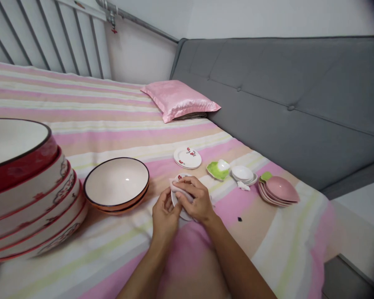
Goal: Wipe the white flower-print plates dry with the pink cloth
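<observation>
A small white plate (186,215) with a red flower at its rim is between my two hands, low over the bedspread. My left hand (166,214) grips the plate's left side, fingers curled around the edge. Bunched under the fingers of my right hand (198,199) is a pale pinkish cloth (174,185), pressed on the plate's face. Part of the plate and most of the cloth are hidden by my fingers. Just beyond lie stacked white plates (187,160) with red flowers.
To the left stand a tall stack of large bowls (34,195) and orange-rimmed bowls (116,182). On the right are a green leaf-shaped dish (216,171), small white dishes (242,172) and pink dishes (280,189). A pink pillow (180,97) lies by the grey headboard (268,83).
</observation>
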### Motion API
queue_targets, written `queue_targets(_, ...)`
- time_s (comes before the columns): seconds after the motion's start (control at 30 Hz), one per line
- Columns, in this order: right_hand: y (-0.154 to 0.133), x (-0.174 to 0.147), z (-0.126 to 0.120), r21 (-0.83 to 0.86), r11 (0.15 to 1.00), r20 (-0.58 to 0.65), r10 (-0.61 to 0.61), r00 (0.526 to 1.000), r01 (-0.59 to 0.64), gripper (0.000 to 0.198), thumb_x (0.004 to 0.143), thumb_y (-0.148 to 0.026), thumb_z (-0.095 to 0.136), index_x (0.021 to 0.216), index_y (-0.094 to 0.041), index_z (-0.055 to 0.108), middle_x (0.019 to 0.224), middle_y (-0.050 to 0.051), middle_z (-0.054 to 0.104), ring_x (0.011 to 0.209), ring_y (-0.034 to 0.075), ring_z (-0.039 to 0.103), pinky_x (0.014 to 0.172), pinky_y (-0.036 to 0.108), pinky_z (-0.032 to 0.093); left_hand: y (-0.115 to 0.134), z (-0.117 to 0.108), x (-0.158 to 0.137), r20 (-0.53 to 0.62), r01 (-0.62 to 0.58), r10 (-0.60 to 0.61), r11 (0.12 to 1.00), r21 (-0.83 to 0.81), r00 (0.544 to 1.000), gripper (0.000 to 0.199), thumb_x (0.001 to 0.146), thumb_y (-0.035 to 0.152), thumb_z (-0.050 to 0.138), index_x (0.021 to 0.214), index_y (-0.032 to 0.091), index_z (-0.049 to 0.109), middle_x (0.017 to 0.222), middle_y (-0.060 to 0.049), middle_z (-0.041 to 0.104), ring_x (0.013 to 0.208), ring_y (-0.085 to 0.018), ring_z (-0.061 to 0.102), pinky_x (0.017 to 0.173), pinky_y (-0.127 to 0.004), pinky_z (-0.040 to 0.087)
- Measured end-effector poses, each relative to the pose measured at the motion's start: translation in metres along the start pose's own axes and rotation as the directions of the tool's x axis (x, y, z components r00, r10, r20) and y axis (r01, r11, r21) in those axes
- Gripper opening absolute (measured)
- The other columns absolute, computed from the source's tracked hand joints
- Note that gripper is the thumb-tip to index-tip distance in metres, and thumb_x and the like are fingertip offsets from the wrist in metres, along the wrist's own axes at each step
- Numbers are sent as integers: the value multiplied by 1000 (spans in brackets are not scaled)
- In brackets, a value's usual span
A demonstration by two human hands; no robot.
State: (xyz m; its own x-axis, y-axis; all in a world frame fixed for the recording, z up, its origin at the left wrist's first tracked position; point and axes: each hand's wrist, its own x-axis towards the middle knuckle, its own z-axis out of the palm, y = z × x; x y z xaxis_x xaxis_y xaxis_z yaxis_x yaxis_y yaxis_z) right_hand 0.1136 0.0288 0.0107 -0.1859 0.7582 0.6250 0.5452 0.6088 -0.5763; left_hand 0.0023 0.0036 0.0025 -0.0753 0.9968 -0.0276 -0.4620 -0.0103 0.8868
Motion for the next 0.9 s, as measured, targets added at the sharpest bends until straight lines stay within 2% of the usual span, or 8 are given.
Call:
queue_targets(0.1,-2,0,1,43,998,2,-35,999,35,28,76,-20,63,103,-28,69,101,5,61,91,17,59,80,30,51,-1,0,0,10,-16,16,1000,-3,1000,43,63,16,68,105,13,57,114,-14,65,109,-25,59,90,-33,47)
queue_targets(0.2,0,0,4,40,999,-19,-7,1000,8,26,78,-20,62,101,-29,70,99,4,62,90,16,60,81,29,51,-1,0,0,10,-3,3,1000,0,1000,43,63,17,69,104,13,56,116,-14,64,110,-25,58,92,-34,46)
queue_targets(0.4,12,0,6,-101,969,-159,207,965,-225,27,84,-24,56,107,-27,68,101,5,62,94,17,60,86,30,48,1,-1,0,12,35,-36,999,39,999,50,62,20,71,109,12,55,116,-15,63,106,-25,61,89,-34,48)
queue_targets(0.53,19,-1,4,-193,929,-203,278,939,-317,30,84,-25,54,111,-27,66,102,6,61,95,19,59,87,33,48,1,-1,-1,3,42,-43,998,47,999,50,62,20,71,109,12,55,115,-14,64,104,-24,62,87,-33,49)
queue_targets(0.63,17,-1,3,-167,947,-179,243,953,-273,30,84,-25,54,112,-26,66,104,7,61,96,19,59,88,33,48,2,0,-1,12,34,-34,998,46,999,49,62,20,70,108,12,55,113,-14,65,106,-24,61,87,-33,49)
queue_targets(0.8,5,1,1,-34,997,-88,64,994,-67,32,80,-19,56,109,-26,67,105,7,60,96,17,59,86,30,49,0,-1,1,8,24,-24,999,29,1000,48,61,18,70,106,12,56,113,-14,64,105,-24,61,89,-33,48)
queue_targets(0.9,0,1,0,25,999,-18,-34,999,35,31,77,-17,60,105,-26,69,105,6,60,94,17,59,82,31,50,-1,-1,1,13,-16,16,1000,6,1000,43,61,15,68,103,13,57,112,-13,65,105,-24,61,90,-33,47)
